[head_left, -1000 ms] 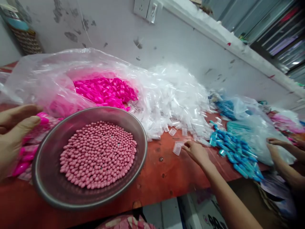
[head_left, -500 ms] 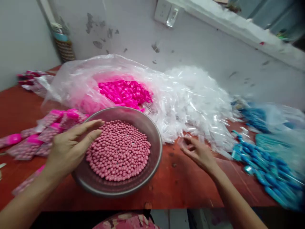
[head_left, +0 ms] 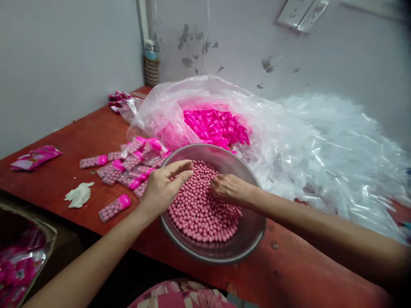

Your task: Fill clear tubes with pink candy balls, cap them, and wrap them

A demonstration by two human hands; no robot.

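A metal bowl (head_left: 257,239) holds a bed of round pink beads (head_left: 205,214). My left hand (head_left: 163,186) is at the bowl's left side, its thumb and fingers apart and reaching over the rim, with nothing in them. Inside the bowl, my right hand (head_left: 229,188) is closed, fingertips down among the beads. The clear plastic container it held a moment ago is hidden behind the fingers and beads. Left of the bowl lie several clear bottles (head_left: 112,173) filled with pink beads and capped in bright pink.
Bright pink caps (head_left: 215,126) fill an open plastic bag (head_left: 154,107) behind the bowl. A large heap of clear plastic containers (head_left: 334,145) spreads to the right. On the left are a pink packet (head_left: 35,157), a crumpled white tissue (head_left: 79,194) and a box (head_left: 48,239) of pink packets.
My right hand has moved left from beside the clear heap into the beads, after holding a clear container. My left hand stays by the rim. The view has turned left.
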